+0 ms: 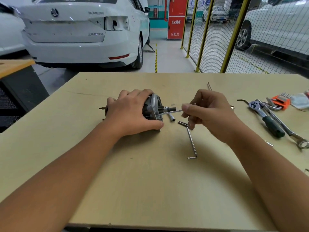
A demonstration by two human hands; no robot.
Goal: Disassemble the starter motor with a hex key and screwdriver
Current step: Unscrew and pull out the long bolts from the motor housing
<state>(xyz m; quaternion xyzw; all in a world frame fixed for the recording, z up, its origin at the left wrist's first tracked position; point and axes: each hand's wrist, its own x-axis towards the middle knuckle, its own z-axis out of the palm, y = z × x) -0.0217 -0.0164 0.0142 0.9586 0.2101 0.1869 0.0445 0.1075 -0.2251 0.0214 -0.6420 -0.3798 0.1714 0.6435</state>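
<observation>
Both forearms come in from the near edge of the table (150, 190), cut off by the frame at the elbows. An L-shaped hex key (192, 143) lies loose on the table just near of the right hand, its short leg toward the viewer. A short dark rod (182, 123) lies at its far tip, partly under the fingers.

The left hand (132, 113) is curled over the motor (153, 108), gripping it from above and covering most of the body. Only the grey flange end and pinion shaft show to the right, and a stud (102, 108) pokes out at the left. The motor rests on its side at the table's middle.

The right hand (209, 113) pinches a thin metal rod (172, 112), probably another hex key, between thumb and forefinger. Its far end reaches the motor's flange, but whether it sits in a screw is too small to tell. A small socket (171, 117) lies on the table just below the rod, between the two hands.

Well to the right lie a ratchet (265, 119) with a dark green handle, a wrench (287, 131) beside it, and an orange-holdered key set (279, 102). A bag (299, 102) is cut off at the right edge. A thin rod (209, 86) shows beyond the right hand, partly hidden by it.

Beyond the table stand a white car (80, 34), a red cabinet (175, 17) and a yellow mesh fence (234, 36).
</observation>
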